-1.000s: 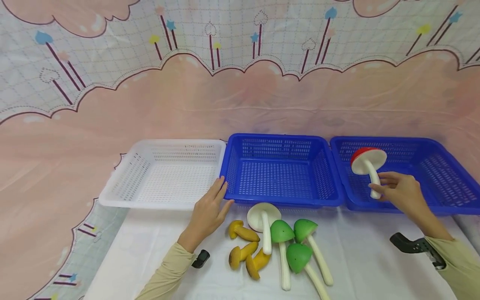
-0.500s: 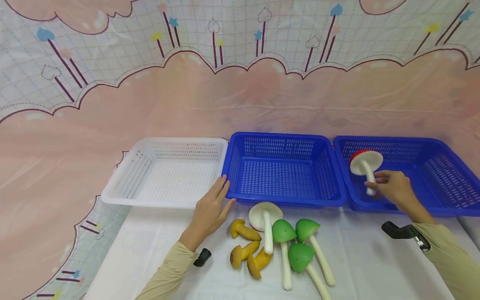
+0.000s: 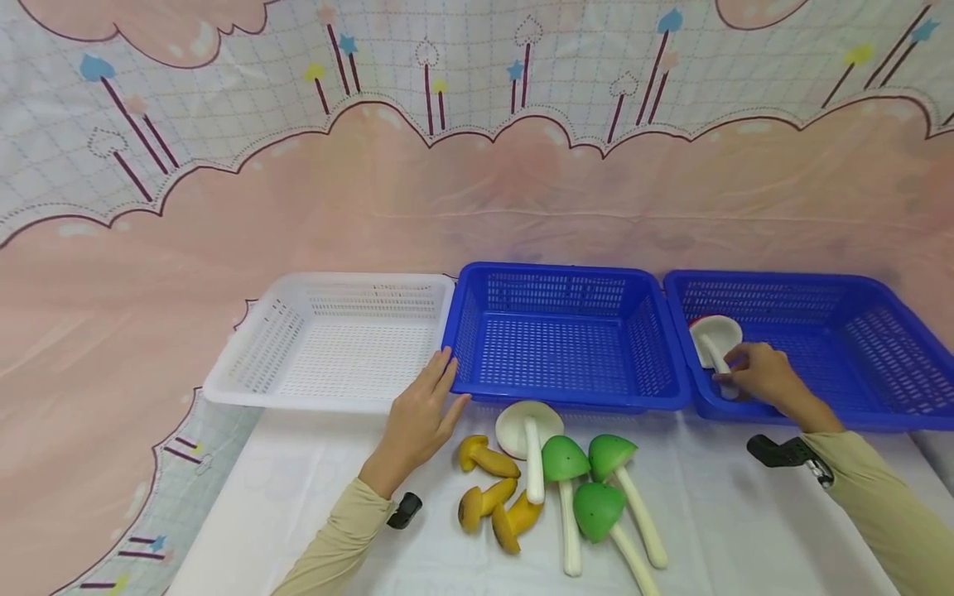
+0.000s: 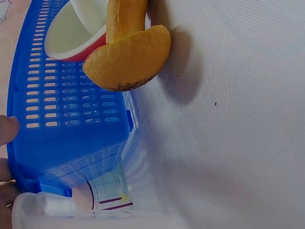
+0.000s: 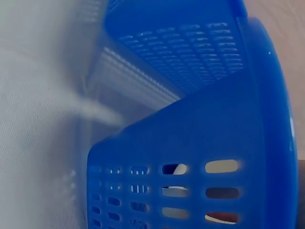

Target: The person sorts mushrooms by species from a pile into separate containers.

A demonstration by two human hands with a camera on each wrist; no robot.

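My right hand (image 3: pixel 768 379) pinches the stem of a red-capped toy mushroom (image 3: pixel 717 338) inside the right blue basket (image 3: pixel 857 418). The mushroom's pale underside faces up, and its cap is close to the basket's left wall. In the right wrist view, bits of the mushroom show through the slots of the blue wall, and most of the hand is hidden. My left hand (image 3: pixel 419 418) rests with straight fingers on the front left corner of the middle blue basket (image 3: pixel 566 401). Its fingertips (image 4: pixel 6 130) lie along the blue rim in the left wrist view.
A white basket (image 3: pixel 298 404) stands left of the blue ones. On the white cloth before them lie several green-capped mushrooms (image 3: pixel 598 511), several yellow-brown mushrooms (image 3: pixel 488 503) and one with a pale underside (image 3: pixel 514 430). A patterned cloth (image 3: pixel 477 182) hangs behind.
My right hand has carried the red-capped mushroom down and left, deeper into the right basket. The left hand stays at the middle basket's corner.
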